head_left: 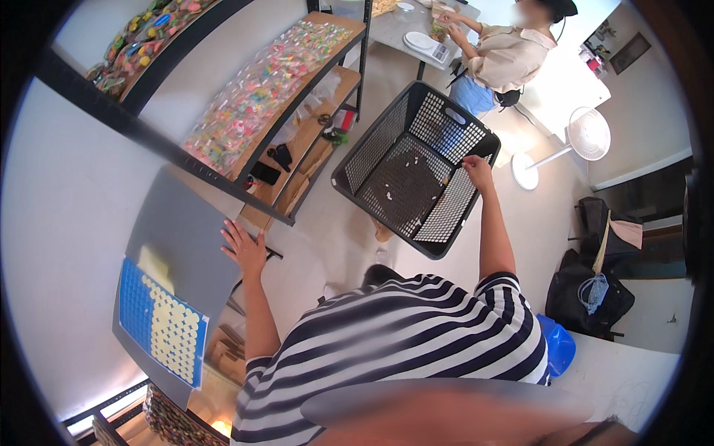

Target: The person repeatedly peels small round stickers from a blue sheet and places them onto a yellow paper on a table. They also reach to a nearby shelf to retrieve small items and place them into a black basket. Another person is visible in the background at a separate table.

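Note:
My left hand (244, 246) is spread at the edge of a grey tabletop (184, 223), fingers apart and nothing in it. On that tabletop lie a blue sheet (131, 301) with rows of round pale-yellow stickers and a pale-yellow pad (154, 268). My right hand (478, 171) is at the right-hand wall of a black perforated plastic crate (372, 151), its fingers curled inward over the rim. Whether it pinches something small cannot be seen. Several small white scraps (389, 195) lie on the crate's bottom.
Left of the crate, a metal-framed shelf (329, 56) bears rows of clear bags of colourful sweets (262, 95); a phone (265, 173) lies lower. Beyond the crate, another person (502, 61) handles a bag beside a white scale (427, 47). A white fan (589, 134) stands right.

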### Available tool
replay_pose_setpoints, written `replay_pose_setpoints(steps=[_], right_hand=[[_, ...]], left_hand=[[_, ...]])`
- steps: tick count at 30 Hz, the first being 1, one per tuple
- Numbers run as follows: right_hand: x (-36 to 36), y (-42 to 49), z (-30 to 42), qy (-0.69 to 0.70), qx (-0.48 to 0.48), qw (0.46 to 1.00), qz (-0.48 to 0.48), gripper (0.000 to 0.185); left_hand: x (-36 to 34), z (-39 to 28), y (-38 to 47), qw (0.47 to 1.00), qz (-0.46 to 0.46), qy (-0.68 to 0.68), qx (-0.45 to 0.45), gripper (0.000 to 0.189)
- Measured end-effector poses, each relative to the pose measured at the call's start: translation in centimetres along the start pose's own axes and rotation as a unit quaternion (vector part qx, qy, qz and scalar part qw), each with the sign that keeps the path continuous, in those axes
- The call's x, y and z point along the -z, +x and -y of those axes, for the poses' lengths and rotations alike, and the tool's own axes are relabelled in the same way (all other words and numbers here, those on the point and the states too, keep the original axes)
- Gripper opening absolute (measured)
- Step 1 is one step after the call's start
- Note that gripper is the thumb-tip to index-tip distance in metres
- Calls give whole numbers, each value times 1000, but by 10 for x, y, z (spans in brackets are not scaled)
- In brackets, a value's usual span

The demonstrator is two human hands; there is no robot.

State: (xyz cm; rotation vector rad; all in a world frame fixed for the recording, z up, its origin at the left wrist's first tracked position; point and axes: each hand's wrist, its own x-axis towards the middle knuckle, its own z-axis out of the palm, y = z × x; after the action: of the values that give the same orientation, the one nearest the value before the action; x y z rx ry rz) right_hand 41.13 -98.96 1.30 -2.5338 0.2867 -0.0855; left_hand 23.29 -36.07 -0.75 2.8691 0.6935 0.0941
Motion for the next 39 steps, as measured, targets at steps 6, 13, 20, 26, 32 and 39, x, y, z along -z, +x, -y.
replay_pose_setpoints(steps=[6, 13, 20, 26, 32, 39], right_hand=[[-75, 68, -76, -45, 38, 995, 84, 26], [-209, 145, -217, -380, 268, 858, 218, 28], [-267, 136, -257, -305, -74, 897, 312, 41], [-277, 129, -250, -336, -104, 904, 241, 37], [-288, 122, -243, -286, -115, 925, 223, 50], [-309, 103, -229, -307, -112, 934, 142, 38]], left_hand=[[3, -14, 0, 998, 6, 61, 20, 94], [4, -19, 2, 995, 27, 78, 59, 99], [7, -34, 1, 988, 45, 75, 124, 102], [8, -39, 4, 982, 65, 79, 157, 108], [7, -43, 3, 983, 48, 84, 155, 106], [9, -45, 1, 983, 46, 68, 161, 105]])
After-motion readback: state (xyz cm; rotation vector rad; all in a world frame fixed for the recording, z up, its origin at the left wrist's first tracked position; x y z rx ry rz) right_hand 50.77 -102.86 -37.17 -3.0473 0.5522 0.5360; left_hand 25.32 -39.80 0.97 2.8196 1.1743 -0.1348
